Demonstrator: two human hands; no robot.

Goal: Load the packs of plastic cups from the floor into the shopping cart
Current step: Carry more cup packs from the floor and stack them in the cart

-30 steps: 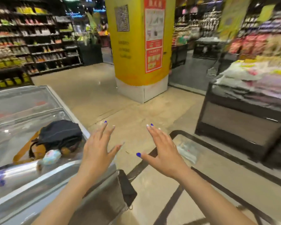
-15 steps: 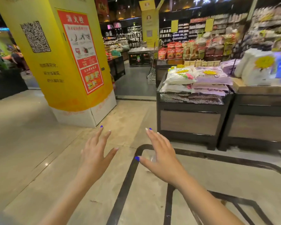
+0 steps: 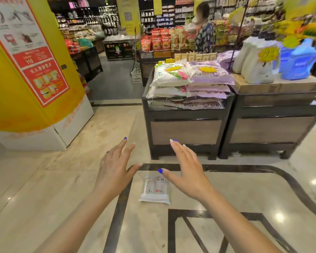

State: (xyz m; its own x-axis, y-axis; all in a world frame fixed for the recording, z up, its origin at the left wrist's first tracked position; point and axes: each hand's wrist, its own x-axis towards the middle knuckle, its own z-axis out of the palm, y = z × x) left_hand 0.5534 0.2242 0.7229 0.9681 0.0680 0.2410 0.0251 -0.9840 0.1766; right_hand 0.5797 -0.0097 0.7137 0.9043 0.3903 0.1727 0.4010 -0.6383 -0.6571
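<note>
**1 pack of cups on the floor, both hands above it, neither holding**

Item: 1 pack of plastic cups [image 3: 155, 189], clear wrap with a white label, lying flat on the pale floor [image 3: 44, 198] just beside a dark inlay stripe [image 3: 120, 207]. Its long axis runs roughly away from the person, tilted a little; the near end is the wider, whiter one.

Left hand [image 3: 115, 168]: fingers straight and spread, palm down, holding nothing. It sits to the left of the pack, clear of it.

Right hand [image 3: 186, 172]: likewise flat and spread, holding nothing. Its thumb overlaps the pack's far right corner in this view; whether it touches cannot be told, and the hand looks raised above the floor.

Relation: the pack lies between and below the 2 hands, slightly closer to the right one. A grasp would likely mean dropping both hands down onto the long sides.

Cart: 0 in view, unless the small wire trolley [image 3: 136, 74] far up the aisle is it.

Nearby: display bin [image 3: 184, 128] of stacked bags, beyond the pack.
</note>
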